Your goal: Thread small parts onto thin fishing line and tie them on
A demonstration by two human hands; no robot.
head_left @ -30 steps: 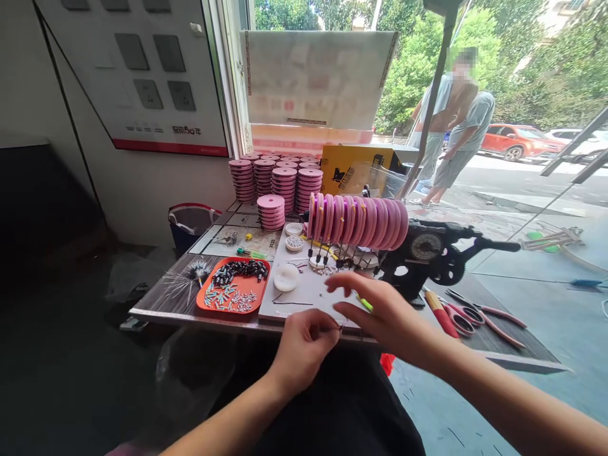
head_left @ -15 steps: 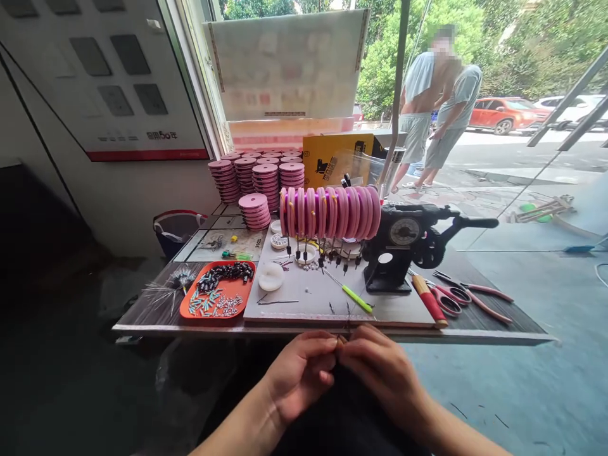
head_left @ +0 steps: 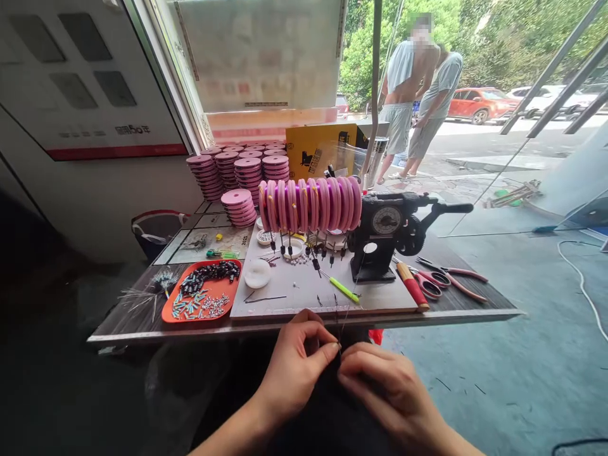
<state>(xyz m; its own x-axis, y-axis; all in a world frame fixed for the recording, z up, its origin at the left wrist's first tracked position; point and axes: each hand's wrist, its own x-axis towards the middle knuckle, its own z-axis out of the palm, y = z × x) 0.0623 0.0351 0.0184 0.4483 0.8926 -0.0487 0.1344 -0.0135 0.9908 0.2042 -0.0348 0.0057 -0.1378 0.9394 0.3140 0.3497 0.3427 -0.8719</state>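
My left hand (head_left: pixel 297 367) and my right hand (head_left: pixel 387 392) meet below the table's front edge, fingertips pinched together. A thin dark line (head_left: pixel 338 320) rises from the pinch toward the table. What else the fingers hold is too small to name. Ahead on the grey mat (head_left: pixel 304 294) stands a black hand-crank winder (head_left: pixel 380 237) with a row of pink spools (head_left: pixel 308 204) on its shaft. Small dark weights hang under the spools.
An orange tray (head_left: pixel 202 303) of small beads and dark parts sits at the left. Stacked pink spools (head_left: pixel 237 171) and a yellow box (head_left: pixel 320 151) stand behind. Red-handled scissors and pliers (head_left: pixel 441 282) lie at the right. Two people (head_left: pixel 418 95) stand outside.
My right hand has drawn back from over the mat to meet my left hand below the table edge. The view has shifted, so the table appears farther off.
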